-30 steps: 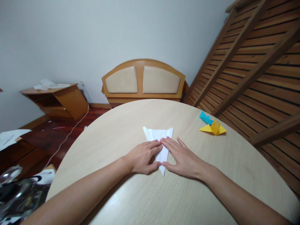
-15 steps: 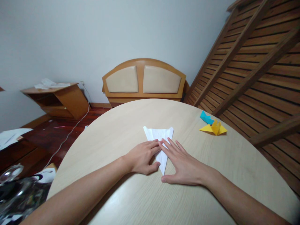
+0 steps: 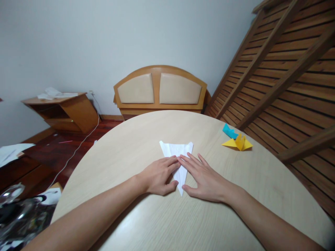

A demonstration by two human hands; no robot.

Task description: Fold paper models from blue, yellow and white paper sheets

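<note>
A folded white sheet of paper (image 3: 176,149) lies flat on the round table (image 3: 146,130), its narrow point toward me and its wide edge away. My left hand (image 3: 161,175) rests on the paper's left side, fingers laid flat and thumb near the lower point. From the right, my right hand (image 3: 202,177) presses its outstretched fingers on the paper's right side, with the thumb just beside the tip. The fingertips of both hands meet near the paper's middle and hide part of its folds.
A yellow folded-paper figure (image 3: 239,143) and a blue one (image 3: 229,131) stand at the table's right edge. A headboard (image 3: 157,89) is behind the table. Wooden slats (image 3: 285,80) lean at right. Left are a low cabinet (image 3: 75,109) and a white cord (image 3: 75,151).
My right thumb has moved up and slightly right, closer to its fingers. My left hand and the paper stay nearly in place.
</note>
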